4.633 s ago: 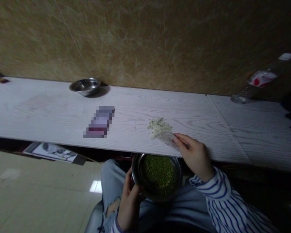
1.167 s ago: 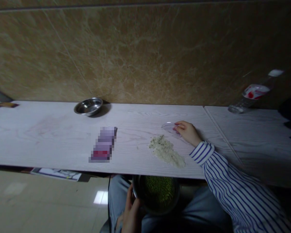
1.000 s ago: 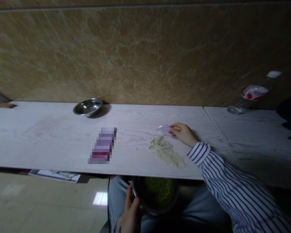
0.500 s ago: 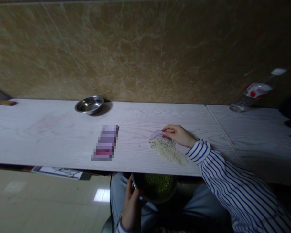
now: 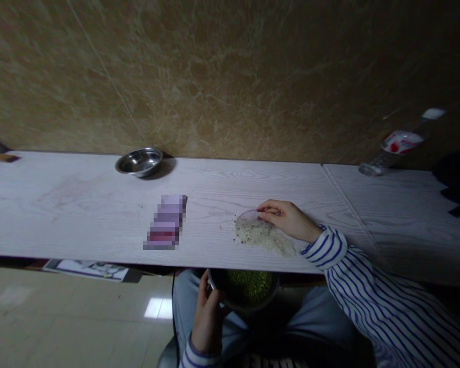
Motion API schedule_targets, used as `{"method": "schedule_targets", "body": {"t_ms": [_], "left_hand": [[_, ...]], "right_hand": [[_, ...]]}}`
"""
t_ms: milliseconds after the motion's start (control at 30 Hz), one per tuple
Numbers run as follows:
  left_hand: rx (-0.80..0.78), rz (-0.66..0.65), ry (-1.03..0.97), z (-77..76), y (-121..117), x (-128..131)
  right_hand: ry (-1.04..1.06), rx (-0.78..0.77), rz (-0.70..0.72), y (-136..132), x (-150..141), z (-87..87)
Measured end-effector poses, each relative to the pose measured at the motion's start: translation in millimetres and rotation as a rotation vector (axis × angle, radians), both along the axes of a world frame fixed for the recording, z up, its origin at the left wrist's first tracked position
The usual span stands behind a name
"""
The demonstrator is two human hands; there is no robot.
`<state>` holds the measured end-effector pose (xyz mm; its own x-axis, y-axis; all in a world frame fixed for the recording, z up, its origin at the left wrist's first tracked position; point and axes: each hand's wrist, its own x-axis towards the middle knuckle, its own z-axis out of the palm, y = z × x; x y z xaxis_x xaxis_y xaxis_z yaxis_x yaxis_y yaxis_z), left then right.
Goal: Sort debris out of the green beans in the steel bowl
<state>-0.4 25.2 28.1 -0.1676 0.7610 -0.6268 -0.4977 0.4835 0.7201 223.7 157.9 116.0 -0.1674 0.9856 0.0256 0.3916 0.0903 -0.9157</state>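
A: Starting L; what's out past your L hand?

B: Small steel bowl (image 5: pixel 138 162), well apart, far & L of your L hand (image 5: pixel 208 312), by the wall; then a flat pixelated item (image 5: pixel 164 222) on the white tabletop (image 5: pixel 80 214), nearer, also far-L of that hand.

A: & the L hand itself?

B: You're gripping the L rim of the big steel bowl (image 5: pixel 249 308); green beans (image 5: pixel 253 286) inside, just R of your fingers, below the table edge.

A: R hand?

B: You're pinching a clear plastic piece (image 5: pixel 248 216) btwn thumb & fingers; it sits L of your R hand (image 5: pixel 287 217), overlapping the pale grain heap (image 5: pixel 266 240), dark bits in it, just near-L of that hand; can't tell if it presses in.

A: Beyond?

B: Clear bottle (image 5: pixel 400 142), white cap, well apart, far-R of your R hand; then a dark item (image 5: pixel 456 176) farther R, too dim to ID.
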Motion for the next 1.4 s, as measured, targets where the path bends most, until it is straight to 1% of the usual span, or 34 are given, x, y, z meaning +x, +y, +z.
{"method": "schedule_targets", "body": {"t_ms": [67,133,167,267,367,567,700,833,1000,1100,1233,1333,1400], "left_hand": [[-0.001,-0.003,-0.005,-0.9,-1.9,-0.5],[-0.009,0.016,-0.014,-0.4,-4.0,-1.5],[-0.016,0.030,-0.020,0.2,-5.0,-2.1],[-0.020,0.059,-0.044,3.1,-7.0,-4.3],[-0.019,0.065,-0.054,6.3,-7.7,-6.8],[-0.002,0.046,-0.007,11.0,-6.3,-8.5],[0.015,0.041,-0.037,12.2,-5.4,-6.2],[0.024,0.014,-0.050,11.4,-6.2,-5.4],[0.039,-0.051,-0.060,9.7,-7.7,-6.5],[0.037,-0.030,-0.054,8.1,-7.6,-5.8],[0.039,-0.008,-0.064,7.2,-7.1,-4.8],[0.040,-0.020,-0.088,7.3,-7.6,-5.8],[0.041,-0.035,-0.101,6.9,-8.3,-6.7]], "right_hand": [[0.029,0.001,-0.060,14.1,7.1,-3.3],[0.043,-0.012,-0.136,34.4,11.5,-8.4],[0.041,-0.021,-0.152,45.3,11.8,-11.2],[0.036,-0.044,-0.128,72.7,4.1,-18.5],[0.023,-0.082,-0.044,84.2,-11.2,-22.3],[-0.004,-0.172,0.205,77.4,-34.9,-17.7],[-0.027,-0.216,0.347,71.9,-40.2,-11.3],[-0.042,-0.230,0.451,65.3,-41.1,-6.9],[-0.056,-0.251,0.540,56.5,-40.6,-2.8],[-0.083,-0.245,0.583,52.6,-39.1,0.4],[-0.180,-0.179,0.662,48.0,-35.1,4.6],[-0.204,-0.150,0.677,42.6,-31.3,8.5],[-0.201,-0.119,0.655,37.6,-27.8,12.4]]}}
